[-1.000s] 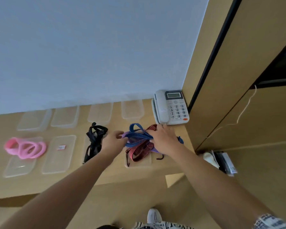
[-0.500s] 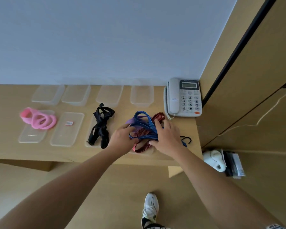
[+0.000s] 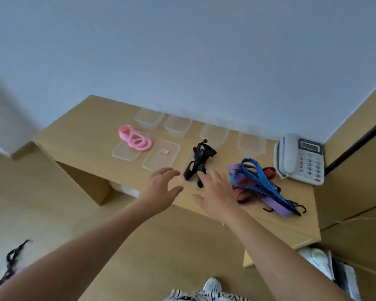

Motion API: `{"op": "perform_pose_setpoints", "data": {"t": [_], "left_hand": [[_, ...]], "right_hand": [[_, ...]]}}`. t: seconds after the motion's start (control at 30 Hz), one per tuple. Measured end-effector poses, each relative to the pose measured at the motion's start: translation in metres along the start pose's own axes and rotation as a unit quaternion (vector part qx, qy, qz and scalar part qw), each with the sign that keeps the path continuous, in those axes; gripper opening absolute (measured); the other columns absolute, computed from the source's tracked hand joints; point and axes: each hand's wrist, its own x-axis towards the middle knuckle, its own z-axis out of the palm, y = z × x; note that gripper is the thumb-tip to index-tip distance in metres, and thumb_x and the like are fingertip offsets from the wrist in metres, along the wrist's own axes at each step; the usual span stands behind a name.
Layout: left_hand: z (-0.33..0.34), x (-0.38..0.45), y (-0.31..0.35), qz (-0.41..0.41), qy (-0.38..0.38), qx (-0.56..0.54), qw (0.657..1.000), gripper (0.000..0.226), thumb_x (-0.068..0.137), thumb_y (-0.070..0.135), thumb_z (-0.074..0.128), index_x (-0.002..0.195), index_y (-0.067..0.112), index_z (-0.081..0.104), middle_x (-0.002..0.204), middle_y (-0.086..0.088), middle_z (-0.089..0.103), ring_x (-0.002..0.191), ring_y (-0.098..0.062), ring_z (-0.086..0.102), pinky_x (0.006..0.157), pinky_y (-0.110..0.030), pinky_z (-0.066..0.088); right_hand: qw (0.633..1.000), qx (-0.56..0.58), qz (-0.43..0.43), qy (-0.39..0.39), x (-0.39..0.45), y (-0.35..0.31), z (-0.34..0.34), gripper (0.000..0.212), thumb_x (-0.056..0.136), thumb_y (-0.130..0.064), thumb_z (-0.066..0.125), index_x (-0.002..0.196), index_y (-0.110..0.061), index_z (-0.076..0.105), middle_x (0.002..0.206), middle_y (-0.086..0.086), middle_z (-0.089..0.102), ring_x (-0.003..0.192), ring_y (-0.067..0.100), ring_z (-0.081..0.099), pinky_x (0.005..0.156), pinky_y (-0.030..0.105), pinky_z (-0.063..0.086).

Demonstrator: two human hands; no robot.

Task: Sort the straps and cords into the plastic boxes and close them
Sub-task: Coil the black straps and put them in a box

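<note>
- We find both hands empty above the near edge of the wooden surface (image 3: pixel 91 118), neither one touching a strap.
- Left hand (image 3: pixel 161 190): its fingers (image 3: pixel 168 171) are spread and slightly curled, held over the surface just left of the black strap (image 3: pixel 199 161).
- Right hand (image 3: pixel 217 194): its fingers (image 3: pixel 205 178) are spread flat, their tips at or just over the near end of the black strap; we cannot tell whether they touch it.
- The black strap lies in a loose bundle across a flat clear lid (image 3: pixel 191 157), mid-surface.
- A tangle of blue strap (image 3: pixel 258 177), purple strap (image 3: pixel 276 206) and dark red cord (image 3: pixel 245 197) lies on the surface just right of the right hand, with dark hooks (image 3: pixel 301 208) at its near right end. It is outside any box.
- A pink strap (image 3: pixel 135 139) is coiled, resting partly on another clear lid (image 3: pixel 123 152) at the left.
- A third lid (image 3: pixel 154 161), carrying a small red-and-white label (image 3: pixel 164 151), lies between those two.
- Four open clear boxes (image 3: pixel 149 117) stand in a row along the wall, all appearing empty.
- A white telephone (image 3: pixel 300 159) sits at the far right of the surface, near the tangle.
</note>
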Motion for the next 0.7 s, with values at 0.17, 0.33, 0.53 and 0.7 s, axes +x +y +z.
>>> {"op": "perform_pose_setpoints", "data": {"t": [0.17, 0.33, 0.53, 0.7], "left_hand": [[-0.062, -0.101, -0.12, -0.108, 0.08, -0.002, 0.991, 0.047, 0.09, 0.034, 0.072, 0.135, 0.023, 0.062, 0.141, 0.004, 0.058, 0.132, -0.018, 0.051, 0.107, -0.028, 0.037], [-0.108, -0.211, -0.231, -0.251, 0.135, -0.028, 0.958, 0.048, 0.091, 0.037, 0.071, 0.136, 0.025, 0.06, 0.142, 0.0, 0.057, 0.131, -0.023, 0.051, 0.109, -0.034, 0.038], [-0.141, -0.332, -0.321, -0.417, 0.189, -0.024, 0.889, 0.047, 0.092, 0.042, 0.068, 0.137, 0.028, 0.059, 0.142, 0.005, 0.057, 0.13, -0.021, 0.048, 0.094, -0.03, 0.032], [-0.15, -0.407, -0.377, -0.509, 0.229, -0.084, 0.825, 0.048, 0.092, 0.034, 0.07, 0.138, 0.023, 0.06, 0.144, 0.0, 0.056, 0.131, -0.023, 0.051, 0.097, -0.027, 0.037]], "right_hand": [[0.994, -0.021, -0.096, -0.056, 0.004, -0.131, 0.029, 0.073, 0.089, -0.061, 0.058, 0.148, -0.024, 0.034, 0.138, 0.008, 0.046, 0.127, 0.029, 0.04, 0.104, 0.041, 0.038], [0.975, -0.01, -0.186, -0.12, -0.002, -0.27, 0.071, 0.075, 0.089, -0.06, 0.059, 0.151, -0.026, 0.033, 0.15, 0.006, 0.039, 0.136, 0.028, 0.034, 0.111, 0.039, 0.034], [0.928, -0.008, -0.299, -0.22, -0.015, -0.409, 0.117, 0.078, 0.092, -0.056, 0.061, 0.156, -0.026, 0.027, 0.16, 0.005, 0.025, 0.148, 0.025, 0.021, 0.119, 0.038, 0.026], [0.885, -0.013, -0.359, -0.296, -0.008, -0.499, 0.156, 0.077, 0.092, -0.05, 0.065, 0.155, -0.023, 0.03, 0.157, 0.005, 0.027, 0.147, 0.024, 0.02, 0.119, 0.038, 0.026]]}}
